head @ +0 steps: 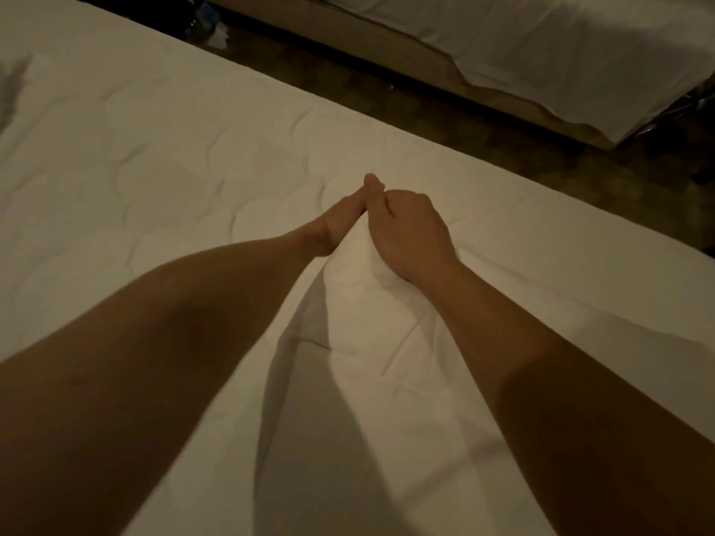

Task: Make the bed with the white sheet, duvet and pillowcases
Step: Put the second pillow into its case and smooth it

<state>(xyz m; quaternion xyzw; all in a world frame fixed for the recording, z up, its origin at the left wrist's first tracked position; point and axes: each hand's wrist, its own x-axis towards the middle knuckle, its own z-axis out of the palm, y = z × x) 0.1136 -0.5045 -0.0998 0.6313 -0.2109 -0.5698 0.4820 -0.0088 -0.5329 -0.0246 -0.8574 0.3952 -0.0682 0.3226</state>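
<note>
Hands met on the white sheet (193, 148): left hand (332, 222) lay flat, right hand (410, 234) curled, grip unclear. Sweeping outward toward the bed edges would flatten creases best.

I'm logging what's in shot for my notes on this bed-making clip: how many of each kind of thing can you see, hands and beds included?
Hands: 2, the left hand and the right hand, both on the white sheet
Beds: 2, the near bed and the far bed
White sheet lifted into a ridge: 1
Floor litter, too dim to identify: 1
Total: 6
</note>
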